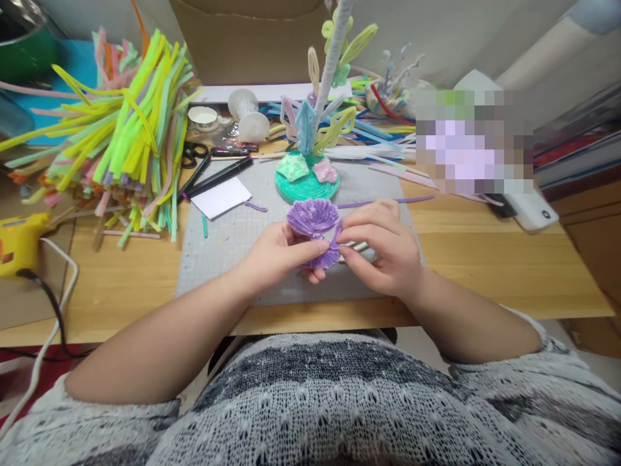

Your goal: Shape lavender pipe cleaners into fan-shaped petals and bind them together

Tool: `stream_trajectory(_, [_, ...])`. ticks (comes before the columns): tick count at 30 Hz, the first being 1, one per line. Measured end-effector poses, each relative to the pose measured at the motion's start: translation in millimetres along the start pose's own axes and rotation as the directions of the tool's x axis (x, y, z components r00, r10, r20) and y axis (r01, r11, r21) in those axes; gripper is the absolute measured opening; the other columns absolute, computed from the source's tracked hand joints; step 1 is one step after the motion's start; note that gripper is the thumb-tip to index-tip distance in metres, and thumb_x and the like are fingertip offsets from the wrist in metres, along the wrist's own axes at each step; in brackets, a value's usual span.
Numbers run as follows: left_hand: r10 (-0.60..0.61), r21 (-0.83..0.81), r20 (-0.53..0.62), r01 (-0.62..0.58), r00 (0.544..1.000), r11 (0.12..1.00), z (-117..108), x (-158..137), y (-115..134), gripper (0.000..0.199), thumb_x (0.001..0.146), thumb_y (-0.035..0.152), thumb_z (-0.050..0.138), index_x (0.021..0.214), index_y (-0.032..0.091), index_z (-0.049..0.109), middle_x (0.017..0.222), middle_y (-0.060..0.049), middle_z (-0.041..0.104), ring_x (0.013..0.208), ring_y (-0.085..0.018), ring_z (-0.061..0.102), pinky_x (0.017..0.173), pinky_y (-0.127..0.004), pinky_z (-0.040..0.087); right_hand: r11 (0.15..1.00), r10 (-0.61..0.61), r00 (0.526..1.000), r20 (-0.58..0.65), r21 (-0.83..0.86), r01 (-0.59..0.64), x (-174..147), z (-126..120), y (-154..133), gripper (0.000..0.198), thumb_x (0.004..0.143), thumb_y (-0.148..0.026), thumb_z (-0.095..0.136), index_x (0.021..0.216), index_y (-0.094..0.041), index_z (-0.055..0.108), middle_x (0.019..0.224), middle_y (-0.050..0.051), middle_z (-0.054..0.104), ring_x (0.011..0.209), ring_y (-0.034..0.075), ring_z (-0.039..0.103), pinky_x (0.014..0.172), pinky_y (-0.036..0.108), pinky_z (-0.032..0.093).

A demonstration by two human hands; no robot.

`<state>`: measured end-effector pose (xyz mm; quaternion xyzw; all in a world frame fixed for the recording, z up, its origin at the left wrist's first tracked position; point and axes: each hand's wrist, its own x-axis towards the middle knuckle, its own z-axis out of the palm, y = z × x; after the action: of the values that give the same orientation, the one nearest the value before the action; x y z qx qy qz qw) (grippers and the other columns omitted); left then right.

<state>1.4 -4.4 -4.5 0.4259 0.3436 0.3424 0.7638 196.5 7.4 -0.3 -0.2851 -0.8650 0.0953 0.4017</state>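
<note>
A purple shell-shaped piece of fuzzy pipe cleaners, made of two fanned, ribbed halves, is held above the grey cutting mat. My left hand is closed around its left side, with the thumb pressed across the middle. My right hand pinches a short purple pipe cleaner end at the shell's right edge. Just behind the shell stands a pipe cleaner model on a round green base, with a white wrapped stem and coloured leaf and starfish shapes.
A large pile of pipe cleaners lies at left, above a yellow glue gun. Scissors, black markers and a white card rest left of the base. A loose purple pipe cleaner and a white device lie at right.
</note>
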Motion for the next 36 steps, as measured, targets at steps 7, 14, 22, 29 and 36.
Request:
stream_trajectory(7, [-0.062, 0.039, 0.028, 0.061, 0.998, 0.997, -2.1, 1.5, 0.8, 0.021, 0.075, 0.029, 0.072, 0.073, 0.010, 0.063, 0.056, -0.002, 0.064, 0.046, -0.011, 0.060, 0.047, -0.021, 0.051, 1.000, -0.006, 0.999, 0.044, -0.020, 0.007, -0.9, 1.7, 0.6, 0.012, 0.080, -0.014, 0.064, 0.083, -0.026, 0.062, 0.084, -0.001, 0.070, 0.075, 0.017, 0.062, 0.081, 0.040, 0.034])
stream_trajectory(14, [-0.084, -0.013, 0.101, 0.086, 0.991, 0.996, -7.4, 3.8, -1.2, 0.021, 0.073, 0.032, 0.074, 0.074, 0.012, 0.066, 0.057, -0.001, 0.066, 0.046, -0.009, 0.060, 0.049, -0.020, 0.052, 0.798, 0.313, 0.936, 0.160, 0.491, -0.351, 1.2, 8.8, 0.9, 0.010, 0.081, -0.016, 0.059, 0.072, -0.020, 0.061, 0.073, 0.000, 0.063, 0.070, 0.014, 0.059, 0.066, 0.030, 0.045])
stream_trajectory(22, [-0.031, -0.022, 0.067, 0.032, 0.997, 0.999, -6.1, 3.5, -2.3, 0.019, 0.070, 0.029, 0.074, 0.075, 0.013, 0.065, 0.062, 0.000, 0.064, 0.050, -0.009, 0.057, 0.047, -0.021, 0.051, 0.803, 0.308, 0.941, 0.138, 0.493, -0.335, -0.1, 11.2, -1.8, 0.010, 0.082, -0.018, 0.060, 0.072, -0.019, 0.060, 0.073, 0.001, 0.062, 0.070, 0.014, 0.058, 0.069, 0.031, 0.047])
stream_trajectory(29, [-0.007, 0.039, 0.042, 0.005, 0.999, 0.999, -5.5, 1.7, 0.6, 0.014, 0.069, 0.024, 0.071, 0.076, 0.014, 0.064, 0.063, 0.000, 0.063, 0.051, -0.009, 0.055, 0.046, -0.020, 0.047, 0.824, 0.256, 0.956, 0.143, 0.485, -0.293, -1.1, 8.1, 4.7, 0.008, 0.088, -0.027, 0.058, 0.091, -0.021, 0.062, 0.095, 0.006, 0.065, 0.093, 0.020, 0.061, 0.088, 0.040, 0.047])
stream_trajectory(36, [-0.042, -0.055, 0.034, 0.044, 0.999, 0.998, -7.5, 4.3, -1.3, 0.015, 0.068, 0.026, 0.072, 0.073, 0.013, 0.068, 0.065, -0.003, 0.067, 0.056, -0.011, 0.059, 0.052, -0.022, 0.051, 0.635, 0.357, 0.882, 0.310, 0.612, -0.472, -0.6, 9.4, 3.5, 0.011, 0.088, -0.027, 0.059, 0.082, -0.018, 0.059, 0.072, 0.000, 0.060, 0.061, 0.011, 0.055, 0.058, 0.026, 0.047])
